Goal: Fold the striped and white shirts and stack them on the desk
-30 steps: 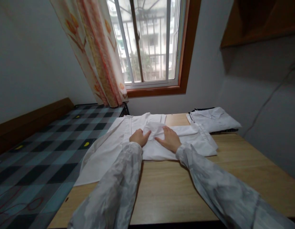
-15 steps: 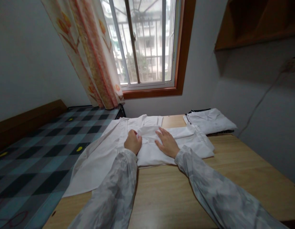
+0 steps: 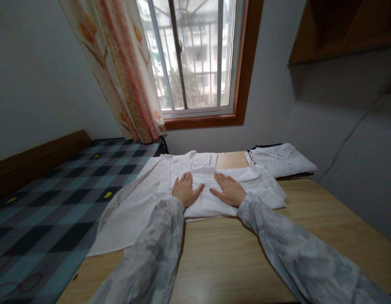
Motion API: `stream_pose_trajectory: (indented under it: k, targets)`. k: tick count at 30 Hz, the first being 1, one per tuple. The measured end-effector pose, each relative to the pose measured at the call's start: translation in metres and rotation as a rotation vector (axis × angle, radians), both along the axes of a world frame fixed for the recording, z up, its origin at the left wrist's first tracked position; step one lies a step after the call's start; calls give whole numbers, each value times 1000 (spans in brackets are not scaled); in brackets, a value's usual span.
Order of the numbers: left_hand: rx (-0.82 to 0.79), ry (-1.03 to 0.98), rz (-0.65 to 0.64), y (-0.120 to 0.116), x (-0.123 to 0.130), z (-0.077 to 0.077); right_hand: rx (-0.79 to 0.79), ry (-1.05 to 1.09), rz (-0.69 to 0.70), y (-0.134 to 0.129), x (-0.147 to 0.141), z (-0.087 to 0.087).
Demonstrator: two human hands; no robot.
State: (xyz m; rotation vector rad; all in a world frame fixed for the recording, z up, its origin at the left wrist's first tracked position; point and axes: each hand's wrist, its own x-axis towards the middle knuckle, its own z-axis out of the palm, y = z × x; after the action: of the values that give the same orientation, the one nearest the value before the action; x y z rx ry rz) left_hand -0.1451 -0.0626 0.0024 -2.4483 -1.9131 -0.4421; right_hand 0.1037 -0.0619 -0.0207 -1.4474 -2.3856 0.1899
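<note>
A white garment, seemingly a shirt (image 3: 141,198), lies spread over the wooden table (image 3: 214,257). Its right part is folded over itself, and its left side reaches the table's left edge beside the bed. My left hand (image 3: 186,190) rests flat on the folded cloth, fingers stretched forward and thumb out to the right. Just to the right, my right hand (image 3: 229,190) is also laid flat on the cloth with its fingers spread. A small gap separates the two thumbs. Neither hand grips anything.
At the table's back right sits a stack of folded white clothes (image 3: 278,159) with something dark beneath. A bed with a checked sheet (image 3: 78,198) adjoins the left side. Behind are a window (image 3: 195,63) and a flowered curtain (image 3: 119,76); a wooden shelf (image 3: 341,38) hangs at upper right.
My left hand has opened from a closed grip on the cloth and now lies flat. My right hand has shifted slightly right, still spread. The view has moved a little.
</note>
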Motion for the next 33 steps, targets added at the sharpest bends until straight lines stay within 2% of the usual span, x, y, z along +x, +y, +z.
stream_pose_trajectory:
  k: [4, 7, 11, 13, 15, 18, 20, 23, 29, 33]
  targets:
    - [6, -17, 72, 5, 0, 4, -31, -26, -5, 0, 7, 4]
    - [91, -21, 94, 18, 0, 10, -24, -53, 0, 3, 1, 21]
    - [56, -63, 104, 39, -1, 16, 0, -60, -81, 27, -17, 51]
    - [63, -115, 84, 45, -2, 13, 20, 26, -162, 48, -23, 56]
    - [111, -158, 32, 46, -3, 8, -45, 159, -235, 68, -26, 51]
    - [189, -185, -45, 42, -4, 3, -145, 410, -259, 90, -26, 31]
    - [232, -180, -79, 40, -5, 1, -125, 530, -257, 98, -26, 18]
    - [261, -167, -98, 41, -5, 0, -92, 564, -272, 102, -24, 7]
    - [199, -206, -81, 52, -10, -11, -59, 532, -332, 103, -5, 5]
    - [170, -207, -78, 58, -11, -16, -1, 541, -358, 96, 0, 15]
